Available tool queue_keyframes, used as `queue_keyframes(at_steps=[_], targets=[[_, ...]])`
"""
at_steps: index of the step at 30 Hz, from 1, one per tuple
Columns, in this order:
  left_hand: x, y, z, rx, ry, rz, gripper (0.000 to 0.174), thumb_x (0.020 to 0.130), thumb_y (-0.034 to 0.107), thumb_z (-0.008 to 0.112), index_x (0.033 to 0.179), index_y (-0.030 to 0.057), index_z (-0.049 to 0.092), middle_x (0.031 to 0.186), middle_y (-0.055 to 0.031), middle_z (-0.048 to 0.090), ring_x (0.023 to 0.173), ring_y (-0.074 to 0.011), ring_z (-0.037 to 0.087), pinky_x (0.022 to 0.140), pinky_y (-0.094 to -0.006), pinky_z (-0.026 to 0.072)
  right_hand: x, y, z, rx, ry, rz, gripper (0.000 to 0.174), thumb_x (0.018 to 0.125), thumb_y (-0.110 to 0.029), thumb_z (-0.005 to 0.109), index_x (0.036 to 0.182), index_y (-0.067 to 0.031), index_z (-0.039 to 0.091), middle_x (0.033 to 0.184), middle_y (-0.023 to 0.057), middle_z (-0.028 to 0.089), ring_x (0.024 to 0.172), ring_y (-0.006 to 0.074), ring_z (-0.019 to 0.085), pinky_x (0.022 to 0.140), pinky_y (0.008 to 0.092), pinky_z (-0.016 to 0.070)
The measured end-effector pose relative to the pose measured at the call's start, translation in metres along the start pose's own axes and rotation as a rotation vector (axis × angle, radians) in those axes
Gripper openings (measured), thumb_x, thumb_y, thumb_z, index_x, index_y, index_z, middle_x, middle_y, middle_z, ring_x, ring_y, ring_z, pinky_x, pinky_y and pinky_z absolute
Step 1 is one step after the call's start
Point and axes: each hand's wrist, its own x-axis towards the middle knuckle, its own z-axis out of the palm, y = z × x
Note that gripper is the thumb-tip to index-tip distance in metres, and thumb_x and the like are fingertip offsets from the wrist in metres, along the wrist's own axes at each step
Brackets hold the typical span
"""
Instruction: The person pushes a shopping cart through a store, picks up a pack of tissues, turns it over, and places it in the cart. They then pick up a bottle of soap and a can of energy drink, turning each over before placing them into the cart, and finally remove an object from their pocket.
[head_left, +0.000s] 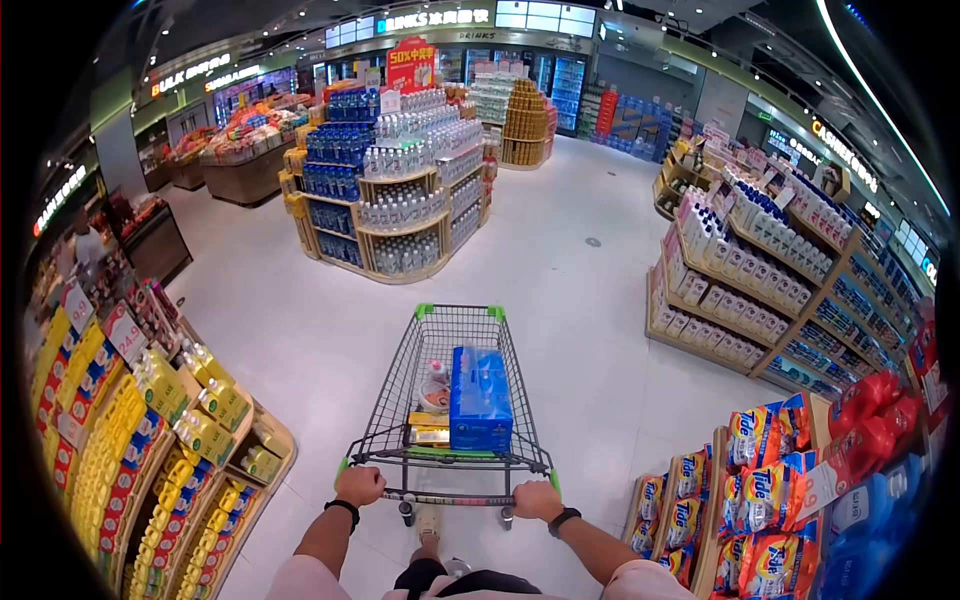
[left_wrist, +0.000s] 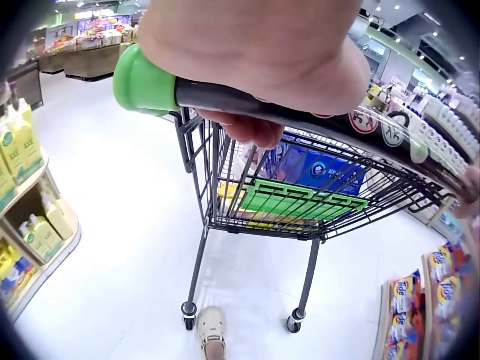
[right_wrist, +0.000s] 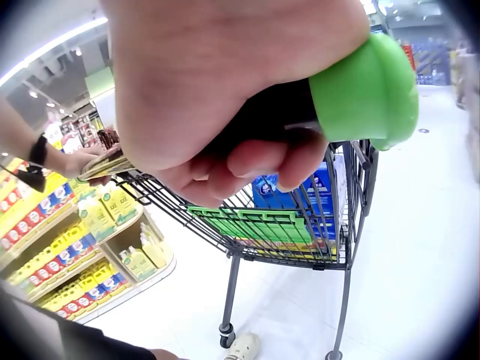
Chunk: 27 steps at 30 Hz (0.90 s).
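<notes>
A wire shopping cart (head_left: pixel 385 410) with green corners stands in front of the person. The left hand (head_left: pixel 360 486) grips the left end of its handlebar (head_left: pixel 450 499), and the right hand (head_left: pixel 538 501) grips the right end. In the left wrist view, the left fingers (left_wrist: pixel 244 129) curl under the dark bar next to its green end cap. Likewise, the right fingers (right_wrist: pixel 259 159) wrap the bar beside the other cap in the right wrist view. Inside the basket lie a large blue plastic-wrapped pack (head_left: pixel 481 400), a yellow package (head_left: pixel 429 430), a round tub (head_left: pixel 435 396) and a small white bottle with a pink cap.
Left of the cart stands a shelf of yellow bottles (head_left: pixel 120 440); to the right are Tide detergent bags (head_left: pixel 770 495). A bottled-water display (head_left: pixel 400 190) rises ahead. Shelves of white bottles (head_left: pixel 740 265) stand further right. White floor (head_left: pixel 570 300) runs between them.
</notes>
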Motion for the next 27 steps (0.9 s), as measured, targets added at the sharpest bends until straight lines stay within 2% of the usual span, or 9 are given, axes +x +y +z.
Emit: queue_keyframes(at_steps=[1, 5, 6, 8, 12, 17, 18, 25, 27], targets=[[0.027, -0.004, -0.006, -0.003, 0.006, 0.016, 0.034, 0.086, 0.036, 0.050, 0.087, 0.0123, 0.074, 0.089, -0.0148, 0.073, 0.086, -0.0338, 0.069, 0.079, -0.0475, 0.0544, 0.019, 0.003, -0.012, 0.003, 0.010, 0.010, 0.025, 0.071, -0.029, 0.064, 0.078, -0.0063, 0.073, 0.079, 0.0185, 0.071, 0.074, 0.0357, 0.070, 0.069, 0.0465, 0.0564], [0.126, -0.007, -0.025, -0.065, 0.022, 0.093, 0.034, 0.084, 0.036, 0.050, 0.085, 0.0122, 0.074, 0.085, -0.0138, 0.073, 0.082, -0.0340, 0.069, 0.077, -0.0483, 0.0544, 0.087, 0.030, -0.037, 0.009, 0.006, 0.070, 0.026, 0.074, -0.031, 0.063, 0.081, -0.0082, 0.074, 0.080, 0.0177, 0.071, 0.076, 0.0360, 0.070, 0.071, 0.0472, 0.0564], [0.153, -0.014, -0.024, -0.059, 0.123, 0.152, 0.031, 0.084, 0.033, 0.051, 0.081, 0.0113, 0.073, 0.074, -0.0111, 0.071, 0.074, -0.0340, 0.068, 0.070, -0.0469, 0.0542, 0.102, 0.032, -0.046, 0.015, 0.009, 0.091, 0.027, 0.076, -0.032, 0.061, 0.081, -0.0086, 0.074, 0.081, 0.0179, 0.071, 0.077, 0.0365, 0.070, 0.072, 0.0478, 0.0564], [0.206, -0.017, -0.043, -0.037, 0.102, 0.168, 0.032, 0.084, 0.034, 0.051, 0.081, 0.0115, 0.073, 0.074, -0.0120, 0.071, 0.075, -0.0339, 0.068, 0.070, -0.0470, 0.0542, 0.138, 0.035, -0.079, 0.040, -0.013, 0.151, 0.028, 0.077, -0.032, 0.060, 0.084, -0.0099, 0.075, 0.083, 0.0180, 0.072, 0.079, 0.0368, 0.070, 0.076, 0.0488, 0.0563], [0.293, -0.003, -0.059, -0.033, 0.071, 0.171, 0.032, 0.085, 0.034, 0.051, 0.081, 0.0121, 0.074, 0.077, -0.0139, 0.071, 0.075, -0.0342, 0.069, 0.073, -0.0473, 0.0540, 0.205, 0.075, -0.099, 0.020, -0.038, 0.220, 0.025, 0.077, -0.030, 0.062, 0.084, -0.0097, 0.074, 0.084, 0.0157, 0.072, 0.081, 0.0356, 0.071, 0.076, 0.0466, 0.0572], [0.399, 0.005, -0.088, -0.031, 0.053, 0.246, 0.032, 0.085, 0.034, 0.050, 0.083, 0.0137, 0.074, 0.079, -0.0145, 0.072, 0.077, -0.0351, 0.069, 0.077, -0.0488, 0.0533, 0.286, 0.116, -0.123, 0.052, 0.028, 0.298, 0.025, 0.076, -0.029, 0.061, 0.083, -0.0095, 0.075, 0.085, 0.0176, 0.072, 0.079, 0.0362, 0.070, 0.076, 0.0473, 0.0565], [0.416, 0.010, -0.102, 0.004, 0.055, 0.256, 0.033, 0.084, 0.034, 0.050, 0.083, 0.0110, 0.074, 0.081, -0.0146, 0.072, 0.077, -0.0336, 0.070, 0.072, -0.0482, 0.0549, 0.301, 0.123, -0.134, 0.048, 0.025, 0.302, 0.025, 0.076, -0.029, 0.061, 0.083, -0.0095, 0.075, 0.084, 0.0174, 0.072, 0.079, 0.0364, 0.070, 0.076, 0.0475, 0.0565], [0.572, 0.022, -0.120, -0.011, 0.054, 0.291, 0.032, 0.085, 0.033, 0.050, 0.081, 0.0110, 0.074, 0.080, -0.0148, 0.072, 0.076, -0.0345, 0.069, 0.072, -0.0487, 0.0545, 0.405, 0.182, -0.196, 0.064, 0.056, 0.298, 0.024, 0.076, -0.028, 0.061, 0.082, -0.0104, 0.075, 0.083, 0.0175, 0.071, 0.078, 0.0365, 0.070, 0.076, 0.0485, 0.0559], [0.608, 0.037, -0.123, -0.009, 0.073, 0.287, 0.033, 0.086, 0.033, 0.050, 0.078, 0.0112, 0.073, 0.077, -0.0151, 0.071, 0.075, -0.0356, 0.068, 0.074, -0.0495, 0.0536, 0.430, 0.214, -0.195, 0.093, 0.059, 0.267, 0.024, 0.076, -0.030, 0.062, 0.083, -0.0105, 0.075, 0.084, 0.0176, 0.071, 0.078, 0.0369, 0.069, 0.077, 0.0493, 0.0553]])
